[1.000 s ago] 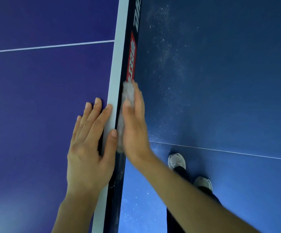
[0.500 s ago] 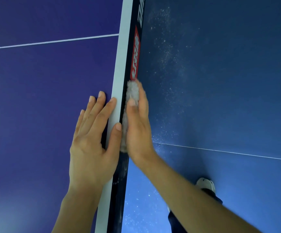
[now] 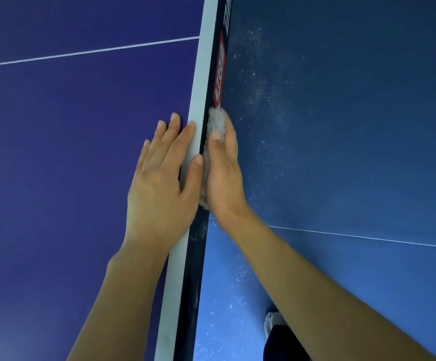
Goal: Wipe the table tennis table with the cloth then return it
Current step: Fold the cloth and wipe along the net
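Note:
The table tennis table (image 3: 68,152) fills the left, with a dark blue top, a white border line and a black side edge (image 3: 193,269). My left hand (image 3: 159,183) lies flat on the top with fingers spread, its thumb over the white border. My right hand (image 3: 224,175) presses a grey fluffy cloth (image 3: 215,121) against the black side edge, just below a red label (image 3: 219,74). Most of the cloth is hidden under my palm.
To the right and below lies a blue floor (image 3: 342,126) with white specks and a thin white line (image 3: 368,237). One white shoe (image 3: 271,324) and a dark trouser leg show at the bottom right. A white centre line (image 3: 81,52) crosses the tabletop.
Both hands stay pressed at nearly the same spot by the red label. The view has shifted, and my feet have slid down the frame, leaving one shoe visible.

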